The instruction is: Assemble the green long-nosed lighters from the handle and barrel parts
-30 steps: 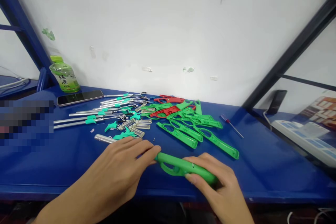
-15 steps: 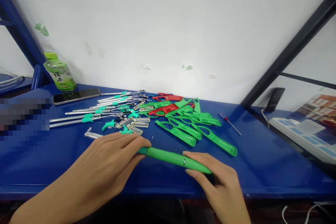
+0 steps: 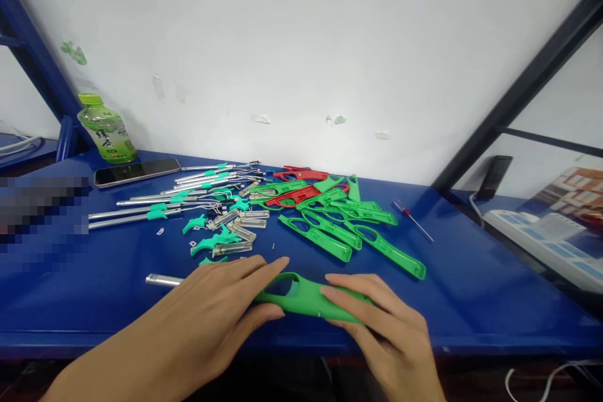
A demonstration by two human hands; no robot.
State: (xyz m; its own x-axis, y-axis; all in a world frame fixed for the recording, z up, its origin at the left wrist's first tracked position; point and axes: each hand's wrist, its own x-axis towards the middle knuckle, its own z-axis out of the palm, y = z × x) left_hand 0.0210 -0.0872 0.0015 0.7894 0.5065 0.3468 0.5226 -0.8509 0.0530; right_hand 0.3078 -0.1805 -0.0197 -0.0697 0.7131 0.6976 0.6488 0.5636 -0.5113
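A long-nozzle lighter (image 3: pixel 304 298) with a green casing lies crosswise between my two hands, near the table's front edge. My left hand (image 3: pixel 226 308) grips its trigger end, and the silver metal tube (image 3: pixel 162 280) sticks out to the left past my fingers. My right hand (image 3: pixel 386 317) pinches the other end, fingers on top and thumb below. The opening in the casing faces up, with a teal trigger (image 3: pixel 293 289) partly showing in it. Beyond my left hand lie loose teal triggers (image 3: pixel 217 240) and clear fuel tanks (image 3: pixel 233 248).
Green casing halves (image 3: pixel 315 239) and red ones (image 3: pixel 296 196) lie piled at centre right. Metal tubes with wires (image 3: pixel 141 204) spread at left, near a phone (image 3: pixel 136 172) and a bottle (image 3: pixel 107 132). A screwdriver (image 3: pixel 414 221) is at right; a white power strip (image 3: pixel 541 251) stands beyond it.
The lighter has been rolled so its trigger opening now shows instead of the narrow seam edge. It sits slightly lower, and more of my right fingers cover its end.
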